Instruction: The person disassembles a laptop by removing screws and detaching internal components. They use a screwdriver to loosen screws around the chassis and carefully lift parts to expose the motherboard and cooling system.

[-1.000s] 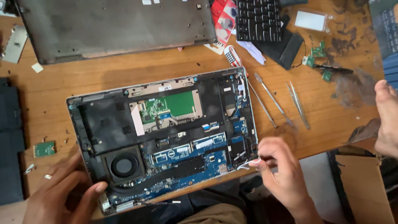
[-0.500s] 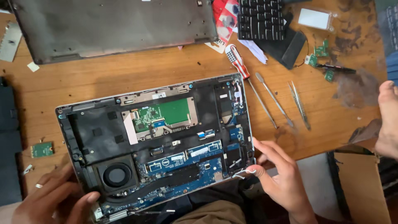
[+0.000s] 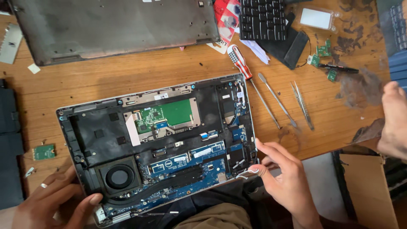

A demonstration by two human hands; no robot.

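Note:
An opened laptop base point(image 3: 101, 131) lies tilted on the wooden table, showing a black fan point(image 3: 118, 177), a blue circuit board point(image 3: 190, 163) and a green board point(image 3: 167, 115). My left hand point(image 3: 57, 203) rests on its near left corner, thumb on the edge beside the fan. My right hand point(image 3: 286, 180) sits at the near right corner, with fingertips pinching a small silver metal bracket point(image 3: 246, 173) there.
The laptop's grey bottom cover point(image 3: 114, 25) lies at the back. A red-handled screwdriver point(image 3: 243, 68), a metal pry tool point(image 3: 275, 99) and tweezers point(image 3: 302, 104) lie right of the laptop. A black keyboard point(image 3: 263, 19), small green boards point(image 3: 44, 152) and a bare foot point(image 3: 394, 121) are around.
The view shifted, so the laptop sits further left and lower in frame. My left hand slid along the near left edge. My right hand stays at the near right corner.

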